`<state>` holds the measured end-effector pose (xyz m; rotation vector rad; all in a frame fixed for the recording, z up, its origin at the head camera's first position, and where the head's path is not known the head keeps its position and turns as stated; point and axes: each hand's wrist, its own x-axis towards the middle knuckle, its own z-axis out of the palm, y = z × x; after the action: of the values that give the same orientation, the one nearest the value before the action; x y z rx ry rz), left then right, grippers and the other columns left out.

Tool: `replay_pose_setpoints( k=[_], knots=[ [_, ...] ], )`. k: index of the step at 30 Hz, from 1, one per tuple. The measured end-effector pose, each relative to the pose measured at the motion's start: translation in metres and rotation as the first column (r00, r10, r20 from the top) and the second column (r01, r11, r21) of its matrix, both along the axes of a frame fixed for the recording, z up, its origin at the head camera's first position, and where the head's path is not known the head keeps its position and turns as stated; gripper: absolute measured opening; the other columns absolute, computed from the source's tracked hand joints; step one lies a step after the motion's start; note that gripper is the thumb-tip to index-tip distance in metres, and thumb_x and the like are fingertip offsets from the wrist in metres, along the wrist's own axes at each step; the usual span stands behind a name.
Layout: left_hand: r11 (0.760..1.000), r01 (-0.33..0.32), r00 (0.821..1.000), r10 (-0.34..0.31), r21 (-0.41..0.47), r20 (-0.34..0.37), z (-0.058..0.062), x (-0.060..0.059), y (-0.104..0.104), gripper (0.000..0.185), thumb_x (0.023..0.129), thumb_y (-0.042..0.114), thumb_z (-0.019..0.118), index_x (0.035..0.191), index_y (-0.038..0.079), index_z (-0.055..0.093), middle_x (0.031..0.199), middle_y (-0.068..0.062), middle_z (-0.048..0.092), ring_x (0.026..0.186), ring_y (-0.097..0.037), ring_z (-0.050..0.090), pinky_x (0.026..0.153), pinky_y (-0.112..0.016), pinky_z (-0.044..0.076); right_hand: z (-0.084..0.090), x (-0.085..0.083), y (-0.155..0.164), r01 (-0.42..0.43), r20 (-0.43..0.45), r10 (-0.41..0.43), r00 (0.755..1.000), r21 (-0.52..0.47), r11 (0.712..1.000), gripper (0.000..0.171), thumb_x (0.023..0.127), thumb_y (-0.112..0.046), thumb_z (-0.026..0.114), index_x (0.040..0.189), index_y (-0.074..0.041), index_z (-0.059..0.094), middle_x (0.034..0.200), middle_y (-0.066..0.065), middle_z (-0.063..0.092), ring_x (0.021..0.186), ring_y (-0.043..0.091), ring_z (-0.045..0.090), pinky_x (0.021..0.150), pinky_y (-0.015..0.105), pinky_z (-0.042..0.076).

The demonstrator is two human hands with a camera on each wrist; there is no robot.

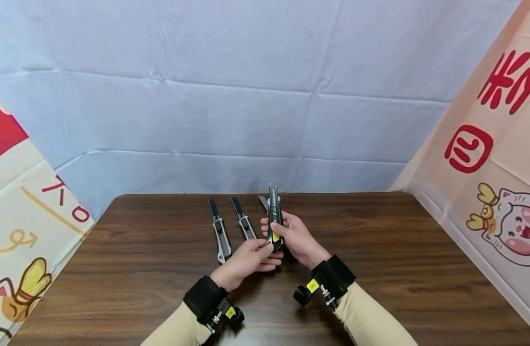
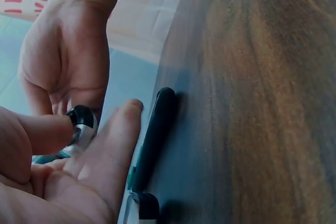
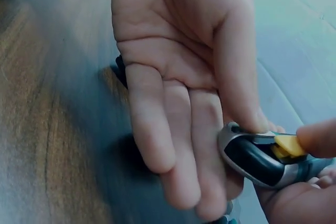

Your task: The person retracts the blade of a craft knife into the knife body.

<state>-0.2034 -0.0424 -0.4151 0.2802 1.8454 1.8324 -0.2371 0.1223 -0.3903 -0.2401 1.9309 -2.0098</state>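
Both hands on cutter (upright)

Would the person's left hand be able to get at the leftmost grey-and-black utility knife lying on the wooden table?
Probably yes. The left hand sits just right of the leftmost grey-and-black utility knife, with bare table between. But it is holding the black-and-yellow utility knife with the right hand, so it must let go.
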Motion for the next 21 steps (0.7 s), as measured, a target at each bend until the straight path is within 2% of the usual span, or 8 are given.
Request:
replay_pose_setpoints(
  k=[4, 11, 21],
  knots=[
    [1.000, -0.001, 1.000, 0.002, 0.027, -0.013, -0.0009, 0.0007, -0.0007, 0.039, 0.106, 0.014, 0.039, 0.139, -0.006, 0.046, 0.126, -0.025, 0.063, 0.118, -0.029, 0.063, 0.097, -0.033, 0.056, -0.0001, -0.0003, 0.0000, 0.000, 0.003, 0.000, 1.000, -0.006, 1.000, 0.040, 0.105, -0.009, 0.040, 0.143, 0.001, 0.037, 0.143, 0.027, 0.047, 0.110, 0.014, 0.064, 0.102, 0.032, 0.052],
    [0.998, -0.038, 0.999, 0.039, 0.057, -0.016, -0.0004, 0.0004, -0.0002, 0.040, 0.106, 0.013, 0.040, 0.140, -0.006, 0.044, 0.126, -0.025, 0.063, 0.117, -0.028, 0.064, 0.096, -0.033, 0.056, -0.0031, 0.0005, -0.0035, 0.065, 0.027, -0.065, 0.998, 0.009, 0.998, 0.037, 0.106, -0.019, 0.042, 0.138, 0.001, 0.045, 0.134, 0.021, 0.058, 0.107, 0.014, 0.065, 0.096, 0.029, 0.054],
    [0.997, -0.068, 0.998, 0.068, 0.033, 0.005, 0.0009, 0.0011, 0.0007, 0.038, 0.107, 0.016, 0.037, 0.136, -0.006, 0.049, 0.120, -0.024, 0.066, 0.111, -0.025, 0.068, 0.093, -0.033, 0.057, -0.0038, 0.0022, -0.0076, 0.116, 0.027, -0.116, 0.993, 0.006, 0.993, 0.033, 0.105, -0.013, 0.043, 0.134, 0.002, 0.049, 0.133, 0.027, 0.057, 0.103, 0.014, 0.067, 0.094, 0.028, 0.056]
  ],
)
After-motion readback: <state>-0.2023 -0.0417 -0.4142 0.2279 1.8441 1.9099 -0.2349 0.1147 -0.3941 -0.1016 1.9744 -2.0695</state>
